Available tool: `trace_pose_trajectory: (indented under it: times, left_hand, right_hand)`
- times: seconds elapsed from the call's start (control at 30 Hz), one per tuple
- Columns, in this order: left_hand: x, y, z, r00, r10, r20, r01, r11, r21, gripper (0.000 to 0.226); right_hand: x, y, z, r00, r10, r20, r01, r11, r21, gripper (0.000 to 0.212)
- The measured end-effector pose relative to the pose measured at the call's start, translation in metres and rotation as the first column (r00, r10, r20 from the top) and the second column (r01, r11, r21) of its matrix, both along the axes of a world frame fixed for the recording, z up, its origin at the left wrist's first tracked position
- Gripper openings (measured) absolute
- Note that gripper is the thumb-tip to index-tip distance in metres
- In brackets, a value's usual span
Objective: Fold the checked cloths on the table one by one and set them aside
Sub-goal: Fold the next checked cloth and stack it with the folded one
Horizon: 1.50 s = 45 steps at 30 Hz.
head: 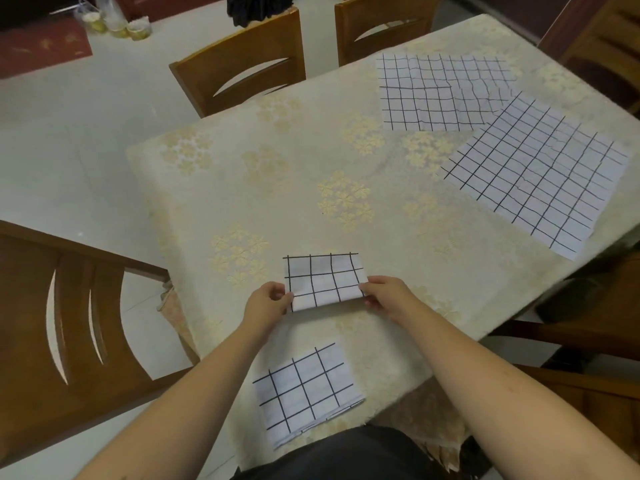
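A small folded white cloth with black checks (pixel 323 280) lies on the table in front of me. My left hand (pixel 266 301) pinches its near left corner and my right hand (pixel 384 294) pinches its near right corner, with the near edge lifted a little. A second folded checked cloth (pixel 306 389) rests flat near the table's front edge, between my forearms. Two unfolded checked cloths lie spread out farther away: one at the far right (pixel 535 174) and one behind it (pixel 440 91), partly overlapped by the first.
The table carries a cream tablecloth with gold flower patterns (pixel 277 188). Wooden chairs stand around it: one at my left (pixel 69 327), two at the far side (pixel 242 67), more at the right. Cups and a red mat sit on the floor at the far left.
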State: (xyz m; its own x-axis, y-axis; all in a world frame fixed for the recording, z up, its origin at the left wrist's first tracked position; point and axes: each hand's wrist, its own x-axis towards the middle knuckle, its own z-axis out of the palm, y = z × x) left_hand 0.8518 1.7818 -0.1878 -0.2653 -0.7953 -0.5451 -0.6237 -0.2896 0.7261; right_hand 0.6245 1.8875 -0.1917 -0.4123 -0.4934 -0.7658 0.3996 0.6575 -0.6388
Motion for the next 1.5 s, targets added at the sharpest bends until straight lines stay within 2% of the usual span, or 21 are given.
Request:
trace_pose_trajectory:
  times: [0.13,0.3,0.4,0.47,0.57,0.73,0.93,1.03,1.2,1.5]
  left_hand:
    - [0.019,0.001,0.006,0.99,0.001,-0.139,0.004,0.999,0.038,0.011]
    - [0.051,0.004,0.015,0.96,-0.035,-0.278,0.069,0.991,0.112,0.038]
    - [0.065,0.013,0.022,0.951,-0.03,-0.309,0.074,0.988,0.133,0.037]
    - [0.074,0.02,0.027,0.948,0.021,-0.317,0.029,0.988,0.154,0.028]
    - [0.086,0.031,0.033,0.954,0.094,-0.286,-0.055,0.988,0.141,0.012]
    - [0.112,0.045,0.031,0.941,0.158,-0.299,-0.101,0.975,0.197,0.026]
    - [0.14,0.066,0.023,0.957,0.104,-0.27,-0.032,0.965,0.259,0.017]
    - [0.148,0.085,0.015,0.972,0.08,-0.223,-0.018,0.964,0.265,0.014]
    - [0.154,0.108,-0.002,0.985,0.07,-0.158,-0.031,0.972,0.232,0.009]
    - [0.142,0.134,-0.019,0.996,0.09,0.001,-0.088,0.978,0.187,0.007]
  right_hand:
    - [0.008,0.009,0.012,0.989,0.146,-0.036,-0.147,0.987,-0.056,0.025]
    - [0.024,0.019,0.031,0.978,0.206,-0.02,-0.207,0.968,-0.145,0.026]
    - [0.039,0.024,0.039,0.973,0.209,-0.098,-0.224,0.958,-0.18,0.009]
    - [0.052,0.027,0.043,0.961,0.216,-0.175,-0.248,0.95,-0.189,0.016]
    - [0.072,0.034,0.046,0.948,0.217,-0.234,-0.263,0.947,-0.186,0.024]
    - [0.104,0.053,0.05,0.936,0.185,-0.299,-0.246,0.952,-0.183,0.026]
    - [0.134,0.08,0.043,0.861,0.187,-0.474,-0.23,0.973,-0.035,0.02]
    - [0.138,0.094,0.034,0.784,0.311,-0.537,-0.313,0.945,0.091,0.017]
    - [0.138,0.106,0.014,0.701,0.426,-0.571,-0.356,0.904,0.237,0.027]
    - [0.132,0.115,-0.001,0.682,0.434,-0.589,-0.342,0.901,0.267,0.024]
